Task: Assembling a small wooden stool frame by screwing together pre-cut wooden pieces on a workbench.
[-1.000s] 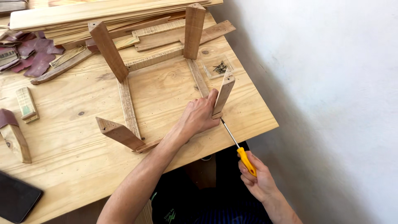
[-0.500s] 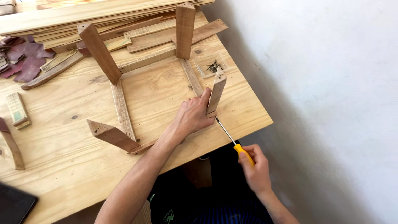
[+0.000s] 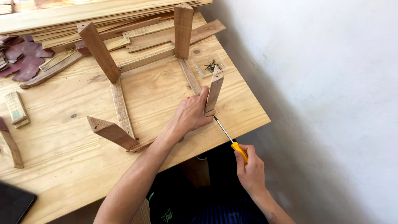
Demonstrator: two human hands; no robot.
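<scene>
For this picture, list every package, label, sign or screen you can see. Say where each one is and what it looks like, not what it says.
Clear plastic box: near the table's right edge, beyond the left hand; shallow, square, holding small dark screws.
Dark screen: bottom-left corner, flat, black, partly cut off.

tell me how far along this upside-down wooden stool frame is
Done: four legs stand up from the rail frame on the table. In hand: the left hand steadies the near right leg while the right hand drives a yellow-handled screwdriver into its base. Left: loose screws remain in the clear tray; whether the other joints are fastened cannot be told.
</scene>
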